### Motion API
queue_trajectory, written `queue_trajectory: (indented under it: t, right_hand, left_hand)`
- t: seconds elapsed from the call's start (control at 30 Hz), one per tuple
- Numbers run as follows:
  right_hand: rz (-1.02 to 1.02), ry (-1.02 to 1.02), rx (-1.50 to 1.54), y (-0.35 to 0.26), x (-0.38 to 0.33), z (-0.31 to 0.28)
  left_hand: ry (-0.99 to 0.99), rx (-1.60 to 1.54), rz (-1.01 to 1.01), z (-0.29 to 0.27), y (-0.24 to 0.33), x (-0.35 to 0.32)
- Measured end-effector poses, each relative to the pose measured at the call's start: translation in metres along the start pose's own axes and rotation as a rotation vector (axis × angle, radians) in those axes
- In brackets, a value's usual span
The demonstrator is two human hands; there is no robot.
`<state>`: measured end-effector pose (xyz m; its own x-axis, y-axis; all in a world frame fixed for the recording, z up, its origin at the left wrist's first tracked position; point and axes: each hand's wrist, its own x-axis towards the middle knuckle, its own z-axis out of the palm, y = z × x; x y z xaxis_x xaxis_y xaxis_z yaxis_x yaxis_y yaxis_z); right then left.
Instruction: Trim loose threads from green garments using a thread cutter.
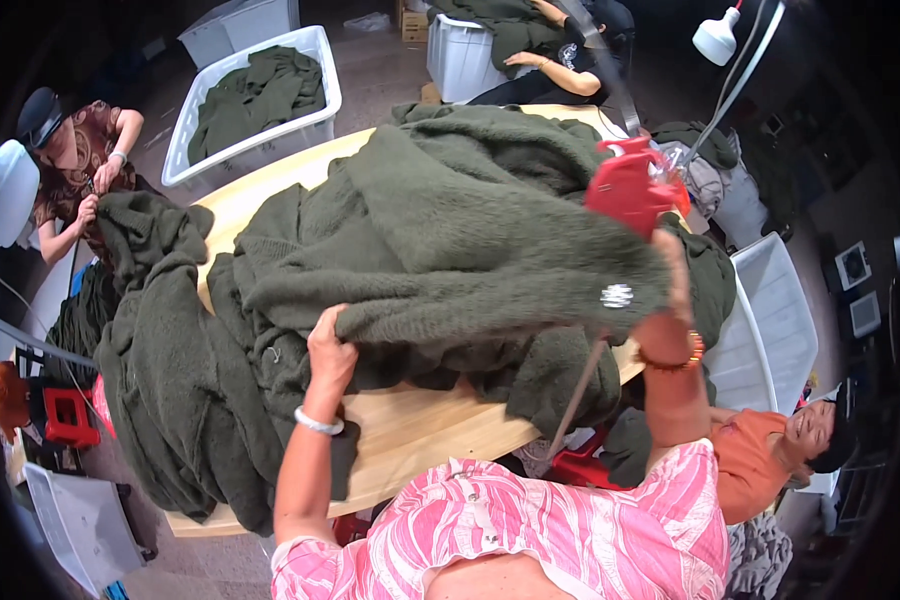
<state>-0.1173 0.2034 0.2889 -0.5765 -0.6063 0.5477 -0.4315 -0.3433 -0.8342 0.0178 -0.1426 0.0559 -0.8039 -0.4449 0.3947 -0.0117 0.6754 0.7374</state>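
A dark green fuzzy knit garment (490,235) stretches between my two hands above the table. My left hand (330,352) is closed on its near edge, with the cloth pinched at the fingers. At the right end, my right hand (676,275) is raised and blurred, its fingers partly hidden by the cloth it holds up. A small shiny silver patch (617,296) shows on the garment close to that hand. More dark green knitwear (185,380) lies heaped under and left of it on the pale wooden table (430,428).
Beyond the right hand is a red plastic piece (630,185) beside a metal lamp arm. A white bin (260,100) of green garments stands past the table. Other people sit at the left, far side and right. A white bin (770,310) stands to the right.
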Motion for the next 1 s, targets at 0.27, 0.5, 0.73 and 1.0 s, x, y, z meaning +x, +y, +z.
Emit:
queue_trajectory:
  t: [0.27,0.5,0.73,1.0]
  right_hand:
    - [0.237,0.451,-0.030,-0.057,0.045,-0.105]
    - [0.202,0.708,-0.881,0.043,0.166,-0.220]
    - [0.586,0.219,-1.045,0.107,0.046,-0.181]
    - [0.459,0.296,-1.296,0.106,-0.097,-0.069]
  left_hand:
    - [-0.270,-1.061,-0.141,-0.129,0.190,0.068]
    - [0.014,-0.840,-0.250,0.014,0.195,0.246]
    - [0.035,0.177,0.083,0.092,0.091,0.156]
    - [0.005,0.303,0.437,0.094,0.085,0.101]
